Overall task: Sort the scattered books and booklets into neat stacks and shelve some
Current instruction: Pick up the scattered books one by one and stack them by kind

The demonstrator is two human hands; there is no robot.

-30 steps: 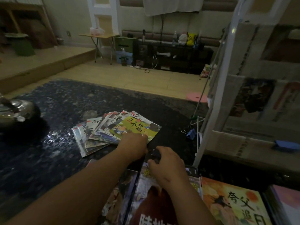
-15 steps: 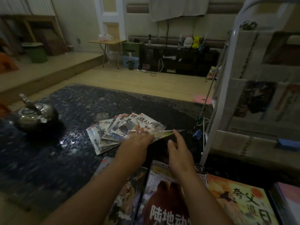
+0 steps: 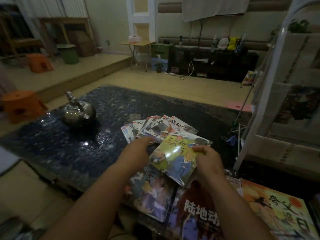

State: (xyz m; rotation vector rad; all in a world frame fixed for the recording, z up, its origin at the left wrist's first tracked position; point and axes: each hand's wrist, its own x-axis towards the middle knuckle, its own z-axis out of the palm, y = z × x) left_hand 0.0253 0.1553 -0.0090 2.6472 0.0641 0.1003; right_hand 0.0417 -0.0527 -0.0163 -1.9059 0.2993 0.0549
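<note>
Fan of thin illustrated booklets (image 3: 170, 126) lies spread on the glossy dark blue pebble-patterned table (image 3: 52, 144), its near edge right at the fingertips of the left hand (image 3: 136, 155). That hand lies back-up with its fingers bent forward and down onto the fan. Whether they or the thumb grip anything cannot be told, as the thumb side is hidden.

The right hand (image 3: 208, 161) pinches the thin yellow-green booklet with a blue-robed cartoon figure (image 3: 176, 160) by its right edge, thumb on the cover and the other fingers curled underneath. The booklet is held tilted between the two hands, lifted clear of the table, its left edge just beside the left hand and its far corner overlapping the fan.

Below the right hand's fingers, nearer the person, lies a large red-brown book with white characters (image 3: 199, 215). To its right sits a large orange picture book (image 3: 277, 212), and under the left wrist a purple-blue picture book (image 3: 152, 194).

Well to the left of the left fingers stands a shiny round metal kettle (image 3: 78, 112). To the right of the right fingers rises a white metal-framed rack (image 3: 256, 122), with a blue binder clip (image 3: 231, 140) near its foot.
</note>
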